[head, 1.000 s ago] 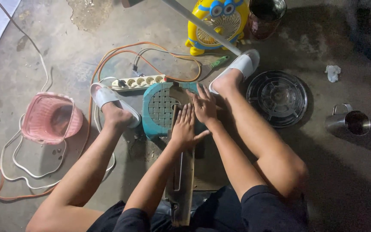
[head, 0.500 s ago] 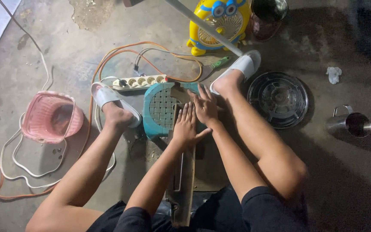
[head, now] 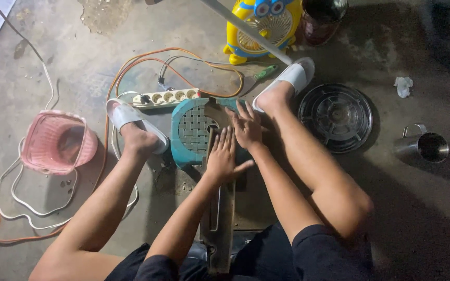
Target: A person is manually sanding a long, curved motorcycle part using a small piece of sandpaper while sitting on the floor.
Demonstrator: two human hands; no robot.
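Here the person sits on the concrete floor (head: 423, 218), a teal woven stool (head: 191, 130) lying between the feet as landmark. Just right of the stool's middle, the left hand (head: 222, 156) presses flat, fingers spread, on a long wooden board (head: 220, 208). Further right, the right hand (head: 247, 125) rests open on the stool's edge, clasping nothing. Judged step: steadying the board; next, a firmer hold.

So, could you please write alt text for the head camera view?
Both hands, left hand and right hand, press flat on a wooden board propped on a teal plastic stool. A pink basket, power strip and metal cup lie nearby.
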